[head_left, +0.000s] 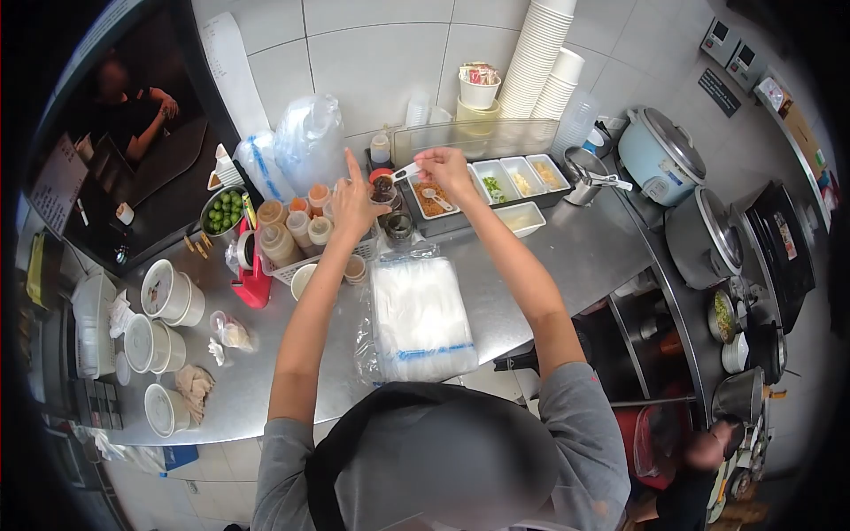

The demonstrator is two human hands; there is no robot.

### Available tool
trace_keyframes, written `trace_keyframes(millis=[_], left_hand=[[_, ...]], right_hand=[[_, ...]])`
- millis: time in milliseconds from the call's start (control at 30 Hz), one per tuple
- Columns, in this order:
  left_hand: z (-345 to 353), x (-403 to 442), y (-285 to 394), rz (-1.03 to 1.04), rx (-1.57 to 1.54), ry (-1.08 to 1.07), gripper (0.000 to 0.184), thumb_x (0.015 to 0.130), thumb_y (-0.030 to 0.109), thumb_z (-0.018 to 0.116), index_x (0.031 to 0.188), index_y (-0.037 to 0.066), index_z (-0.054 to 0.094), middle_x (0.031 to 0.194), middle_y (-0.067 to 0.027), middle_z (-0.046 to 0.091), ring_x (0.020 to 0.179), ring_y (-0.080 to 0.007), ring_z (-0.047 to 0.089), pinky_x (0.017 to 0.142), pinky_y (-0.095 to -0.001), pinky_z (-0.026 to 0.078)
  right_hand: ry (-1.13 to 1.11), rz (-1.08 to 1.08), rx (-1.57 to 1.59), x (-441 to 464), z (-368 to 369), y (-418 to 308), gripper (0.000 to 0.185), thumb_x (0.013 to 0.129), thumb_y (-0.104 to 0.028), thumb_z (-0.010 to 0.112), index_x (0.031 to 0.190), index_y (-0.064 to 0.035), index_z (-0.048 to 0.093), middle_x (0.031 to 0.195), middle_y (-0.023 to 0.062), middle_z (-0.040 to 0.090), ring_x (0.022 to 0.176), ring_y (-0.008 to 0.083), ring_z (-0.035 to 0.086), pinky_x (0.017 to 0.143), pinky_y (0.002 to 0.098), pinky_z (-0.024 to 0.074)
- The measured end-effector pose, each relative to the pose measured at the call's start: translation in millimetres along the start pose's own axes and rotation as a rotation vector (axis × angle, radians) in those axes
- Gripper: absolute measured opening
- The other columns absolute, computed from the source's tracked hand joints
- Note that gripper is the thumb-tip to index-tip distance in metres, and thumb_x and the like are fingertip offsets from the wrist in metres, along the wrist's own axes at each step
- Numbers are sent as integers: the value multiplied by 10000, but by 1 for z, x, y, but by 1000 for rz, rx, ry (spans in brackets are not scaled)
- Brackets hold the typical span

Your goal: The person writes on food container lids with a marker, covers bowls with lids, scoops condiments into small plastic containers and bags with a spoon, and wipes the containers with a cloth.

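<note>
My right hand (pixel 447 173) pinches the handle of a white measuring spoon (pixel 406 172), its other end just above a small jar of dark contents (pixel 384 187). My left hand (pixel 355 209) is at that jar's left side, thumb across its near side and index finger raised; the other fingers are partly hidden. A second dark jar (pixel 399 227) stands just nearer to me. Below my right hand, a tray of orange-brown crumbs (pixel 430 194) has another white spoon (pixel 436 200) in it. Beside it are tubs of chopped green onion (pixel 493 188) and pale bits (pixel 522 181).
A stack of clear plastic bags (pixel 423 310) lies on the steel counter (pixel 567 243) before me. Squeeze bottles (pixel 279 243) crowd a basket at left, near a bowl of green limes (pixel 225 212). Lidded white tubs (pixel 166 409) stand farther left. Tall cup stacks (pixel 534 62) and rice cookers (pixel 662 159) are at right.
</note>
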State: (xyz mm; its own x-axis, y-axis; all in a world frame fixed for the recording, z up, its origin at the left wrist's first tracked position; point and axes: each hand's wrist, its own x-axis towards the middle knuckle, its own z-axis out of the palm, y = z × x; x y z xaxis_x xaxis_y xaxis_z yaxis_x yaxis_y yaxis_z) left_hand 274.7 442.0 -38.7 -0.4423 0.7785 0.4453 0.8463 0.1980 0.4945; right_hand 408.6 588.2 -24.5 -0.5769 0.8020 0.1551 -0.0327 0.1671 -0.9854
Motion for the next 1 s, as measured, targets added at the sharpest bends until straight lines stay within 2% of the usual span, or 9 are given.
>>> trace_keyframes(millis=[167,300,333,467,567,700,833,967,1000], left_hand=[[-8,-1,10,-16,14,22,1274,473,149,840,1381,-19,-37,830,-55,660,854,-288,544,746,-363,449],[-8,-4,5,4,17,42,1271,476,148,839,1381,-18,-37,843,-52,664,843,-291,545,738,-365,447],[-10,-5,6,5,25,37,1265,480,145,836,1381,-19,-37,846,-50,666,844,-294,545,734,-364,447],[-12,-5,2,26,38,36,1251,485,138,831,1380,-26,-28,852,-49,662,847,-286,542,723,-358,448],[-14,-5,0,11,54,40,1246,485,134,831,1381,-26,-19,870,-51,663,848,-282,541,721,-358,448],[-14,-6,-1,-7,32,51,1244,483,135,833,1384,-20,-12,882,-49,663,841,-281,542,741,-353,441],[-19,-9,1,-46,-28,39,1257,487,137,834,1382,-18,-35,889,-41,666,880,-289,546,760,-350,437],[-18,-12,-6,-43,-83,50,1253,497,139,833,1381,-16,-42,891,-45,659,927,-312,539,807,-370,427],[-19,-14,-11,-34,-100,59,1251,500,138,832,1382,-13,-42,891,-50,657,942,-321,536,825,-378,422]], right_hand=[[42,-486,-364,-27,22,-8,90,789,25,550,847,37,616,718,142,623,548,175,610,495,281,472],[19,-941,-610,-36,24,-20,96,773,-13,571,862,3,603,783,143,609,654,289,602,579,348,484],[-19,-859,-602,-40,24,-25,115,760,-20,572,872,-14,598,789,130,600,695,306,590,613,366,488],[-114,-1123,-759,-45,28,-27,154,710,1,588,864,-16,589,773,100,578,722,274,590,613,355,490],[-64,-1137,-711,-50,31,-37,159,706,8,590,863,-8,587,766,98,578,716,263,591,613,349,492],[-33,-1081,-697,-54,33,-37,154,713,13,595,866,-3,596,790,113,588,731,271,590,629,335,493],[57,-261,23,-34,23,-15,102,790,16,577,878,58,609,761,113,634,618,176,631,549,257,512],[116,-35,343,-31,4,-9,98,806,2,573,858,78,605,712,115,630,578,139,619,519,227,511],[133,-74,224,-33,0,-4,92,807,-1,569,849,72,609,703,107,631,566,134,614,514,227,506]])
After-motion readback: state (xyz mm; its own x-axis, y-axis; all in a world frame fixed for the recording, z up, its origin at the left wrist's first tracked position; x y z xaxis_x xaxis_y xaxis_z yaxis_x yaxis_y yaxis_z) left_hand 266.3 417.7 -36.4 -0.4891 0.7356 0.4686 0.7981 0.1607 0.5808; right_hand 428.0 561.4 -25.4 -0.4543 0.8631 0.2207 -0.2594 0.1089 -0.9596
